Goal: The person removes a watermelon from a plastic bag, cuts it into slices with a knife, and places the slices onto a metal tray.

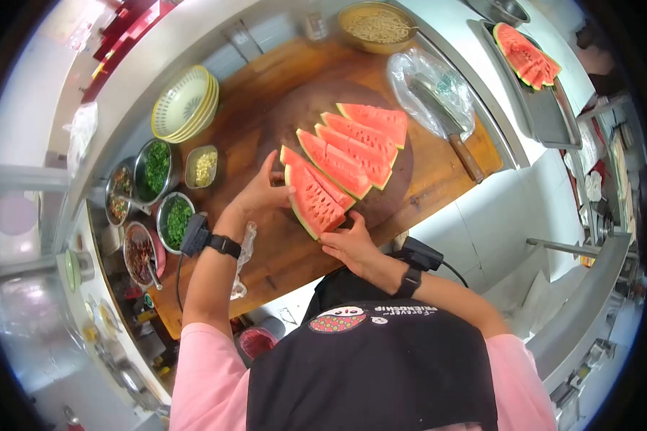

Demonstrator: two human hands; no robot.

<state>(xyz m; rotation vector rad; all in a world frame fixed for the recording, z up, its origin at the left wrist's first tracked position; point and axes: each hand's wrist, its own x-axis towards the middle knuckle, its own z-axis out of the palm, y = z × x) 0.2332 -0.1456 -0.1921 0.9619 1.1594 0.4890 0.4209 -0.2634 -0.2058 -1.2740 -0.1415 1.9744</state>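
Several watermelon slices [345,156] lie fanned in a row on a round dark cutting board [399,197]. At the near left end of the row is a wide watermelon slice [313,201] with its green rind toward me. My left hand [260,192] is at its left side, fingers spread, thumb touching the rind. At the slice's near lower corner, my right hand [352,246] has its thumb on one side and fingers against the rind. A knife [456,140] with a wooden handle rests to the right, its blade on a clear plastic bag [417,68].
Stacked bowls [187,104] stand at the left, near bowls of chopped greens [153,167], minced garlic [202,167] and red sauce [139,253]. A bowl of noodles [376,27] is at the back. On the right counter, a metal tray [535,118] bears more watermelon pieces [526,57].
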